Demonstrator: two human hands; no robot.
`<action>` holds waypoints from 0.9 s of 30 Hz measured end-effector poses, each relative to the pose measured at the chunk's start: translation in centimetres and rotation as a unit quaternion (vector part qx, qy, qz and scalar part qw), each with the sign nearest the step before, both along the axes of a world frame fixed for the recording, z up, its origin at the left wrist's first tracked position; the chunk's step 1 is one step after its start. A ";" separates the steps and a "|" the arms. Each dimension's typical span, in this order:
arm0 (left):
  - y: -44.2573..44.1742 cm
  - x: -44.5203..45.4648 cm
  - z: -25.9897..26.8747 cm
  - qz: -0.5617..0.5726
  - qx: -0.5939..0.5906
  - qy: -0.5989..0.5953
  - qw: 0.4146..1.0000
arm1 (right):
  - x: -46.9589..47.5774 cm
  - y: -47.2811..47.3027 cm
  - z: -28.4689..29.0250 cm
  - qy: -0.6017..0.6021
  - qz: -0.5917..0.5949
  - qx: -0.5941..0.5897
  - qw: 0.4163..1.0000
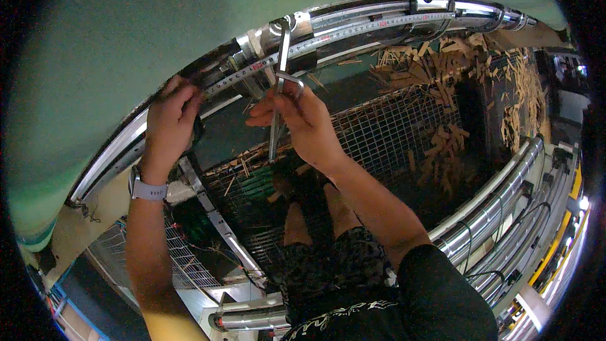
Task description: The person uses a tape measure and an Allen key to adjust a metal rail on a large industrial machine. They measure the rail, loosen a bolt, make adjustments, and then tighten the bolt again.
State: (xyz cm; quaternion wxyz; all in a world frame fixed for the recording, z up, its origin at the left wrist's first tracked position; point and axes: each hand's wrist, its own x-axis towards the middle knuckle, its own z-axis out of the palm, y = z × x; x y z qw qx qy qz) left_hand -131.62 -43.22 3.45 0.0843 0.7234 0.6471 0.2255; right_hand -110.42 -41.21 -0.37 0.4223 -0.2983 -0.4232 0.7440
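Observation:
My right hand holds metal L-shaped hex keys; a long hex key reaches up to a round clamp fitting on the shaft, and a smaller bent one crosses it. A steel measuring tape, marked with numbers, lies along the metal shaft assembly and passes behind the long key. At the tape's left part, my left hand is at the shaft's edge, fingers bent; what they grip is hidden. A watch with a grey strap is on the left wrist.
Beyond the shaft is a large green surface. Below lies a metal mesh floor with cardboard scraps heaped on it. Shiny rollers with cables stand at the right, another roller at the bottom. A metal bar runs near the left forearm.

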 end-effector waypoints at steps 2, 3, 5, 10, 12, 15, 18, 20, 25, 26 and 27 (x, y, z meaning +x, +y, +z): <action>-0.1 -0.1 0.0 0.017 -0.031 -0.007 0.999 | -0.7 -0.1 0.2 0.019 -0.023 -0.033 0.999; -0.2 -0.1 0.0 0.027 -0.047 -0.010 0.998 | -1.0 -0.2 0.3 0.028 -0.034 -0.050 0.998; -0.2 0.0 0.1 0.019 -0.031 -0.004 0.999 | -1.5 -0.5 0.7 0.039 -0.042 -0.063 0.996; 0.0 0.0 0.0 0.012 -0.048 -0.013 0.999 | -3.4 -0.8 1.3 0.125 -0.065 -0.130 0.981; -0.2 0.2 0.2 0.005 -0.028 -0.013 1.000 | -4.4 -0.7 1.3 0.167 -0.069 -0.144 0.973; -0.1 -0.2 -0.3 -0.003 -0.022 -0.018 1.000 | -5.2 -0.6 1.4 0.212 -0.072 -0.159 0.962; -0.2 -0.3 0.0 -0.009 -0.029 0.001 1.000 | -5.4 -0.3 1.2 0.201 -0.085 -0.166 0.962; -0.1 -0.2 -0.2 -0.003 -0.039 0.009 0.999 | -4.3 -0.2 0.6 0.132 -0.066 -0.123 0.981; -0.3 -0.6 -0.6 -0.006 -0.018 0.009 1.000 | -0.6 0.6 -0.9 0.014 -0.002 -0.090 0.996; 0.1 -0.4 -0.3 -0.006 -0.039 -0.005 0.999 | 1.9 1.3 -1.5 -0.024 0.016 -0.090 0.996; 0.1 -0.3 0.1 -0.002 -0.059 -0.015 0.998 | 5.3 3.0 -3.1 0.055 0.092 -0.126 0.986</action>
